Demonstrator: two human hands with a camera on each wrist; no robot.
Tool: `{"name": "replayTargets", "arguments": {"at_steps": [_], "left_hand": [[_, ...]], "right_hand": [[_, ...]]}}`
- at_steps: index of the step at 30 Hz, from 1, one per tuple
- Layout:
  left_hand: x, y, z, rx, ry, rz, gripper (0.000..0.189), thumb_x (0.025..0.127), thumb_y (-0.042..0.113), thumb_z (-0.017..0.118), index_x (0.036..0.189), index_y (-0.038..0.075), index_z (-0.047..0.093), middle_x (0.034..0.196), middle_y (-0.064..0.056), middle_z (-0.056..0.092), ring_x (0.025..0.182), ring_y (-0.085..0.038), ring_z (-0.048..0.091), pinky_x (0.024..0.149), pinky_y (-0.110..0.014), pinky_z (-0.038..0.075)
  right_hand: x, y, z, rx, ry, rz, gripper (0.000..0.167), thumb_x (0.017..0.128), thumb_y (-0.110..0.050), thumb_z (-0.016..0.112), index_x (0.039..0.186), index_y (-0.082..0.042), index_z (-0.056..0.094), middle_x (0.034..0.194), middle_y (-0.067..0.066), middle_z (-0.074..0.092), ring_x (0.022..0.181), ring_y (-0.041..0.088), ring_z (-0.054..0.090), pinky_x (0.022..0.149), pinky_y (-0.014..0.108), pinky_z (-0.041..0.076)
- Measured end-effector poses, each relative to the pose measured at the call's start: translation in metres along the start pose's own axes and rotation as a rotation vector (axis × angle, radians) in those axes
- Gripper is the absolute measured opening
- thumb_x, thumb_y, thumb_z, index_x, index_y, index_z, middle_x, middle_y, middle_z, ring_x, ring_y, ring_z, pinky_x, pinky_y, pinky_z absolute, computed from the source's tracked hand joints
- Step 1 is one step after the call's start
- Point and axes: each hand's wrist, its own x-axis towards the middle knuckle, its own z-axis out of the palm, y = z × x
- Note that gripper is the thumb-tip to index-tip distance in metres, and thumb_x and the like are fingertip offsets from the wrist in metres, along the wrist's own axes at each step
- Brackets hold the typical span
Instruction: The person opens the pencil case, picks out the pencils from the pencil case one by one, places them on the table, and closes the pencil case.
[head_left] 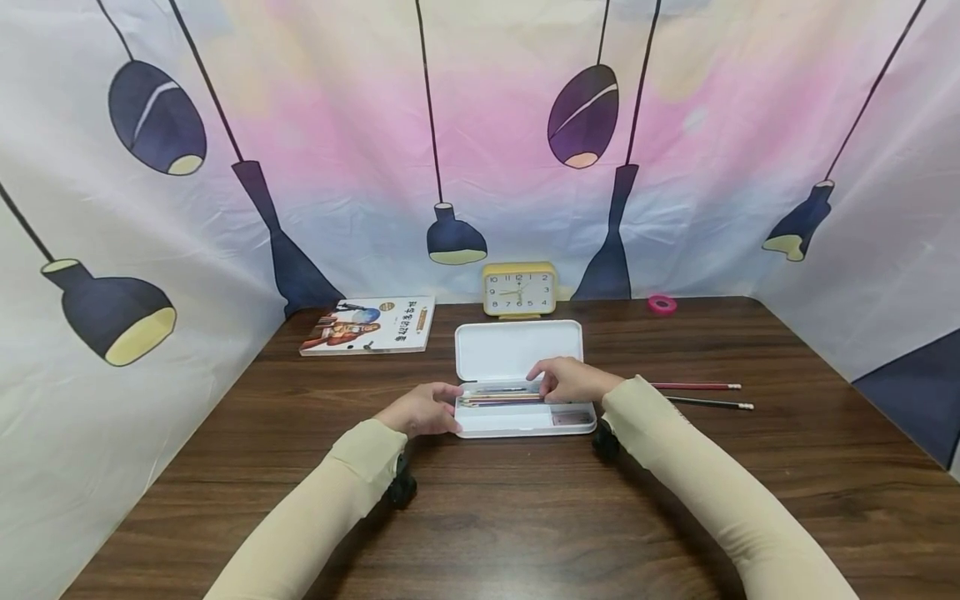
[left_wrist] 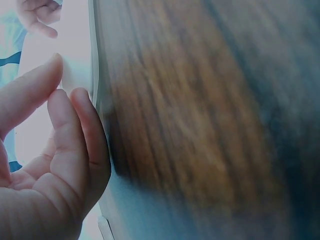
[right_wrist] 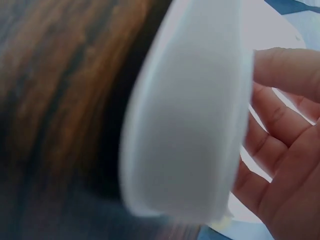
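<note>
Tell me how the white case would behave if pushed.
The case would probably slide rather than tip, being low and broad. Its open lid might swing if knocked. The slim pencils inside could roll or shift.

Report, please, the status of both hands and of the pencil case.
Left hand holds white pencil case at its left end. Right hand over pencils inside; grip unclear. Lid open, nothing seen blocking. Two loose pencils lie to its right.
</note>
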Motion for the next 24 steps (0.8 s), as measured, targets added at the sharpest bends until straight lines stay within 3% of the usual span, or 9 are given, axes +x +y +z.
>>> {"name": "replayTargets", "arguments": {"at_steps": [9,24], "left_hand": [[0.001,0.0,0.0,-0.012,-0.011,-0.005,0.062,0.067,-0.014,0.064,0.123,0.003,0.044,0.097,-0.016,0.054,0.077,-0.02,0.051,0.063,-0.028,0.046],[0.001,0.0,0.0,-0.012,-0.012,0.002,0.061,0.067,-0.013,0.064,0.123,0.002,0.044,0.095,-0.015,0.053,0.077,-0.019,0.051,0.064,-0.028,0.046]], "right_hand": [[0.006,-0.005,0.001,-0.09,-0.031,-0.003,0.034,0.074,0.006,0.059,0.107,0.001,0.054,0.077,0.003,0.058,0.069,0.009,0.051,0.066,0.023,0.042],[0.011,-0.012,0.009,-0.212,0.01,0.025,0.033,0.076,0.004,0.059,0.107,-0.004,0.056,0.08,0.0,0.058,0.074,0.01,0.052,0.069,0.025,0.044]]}}
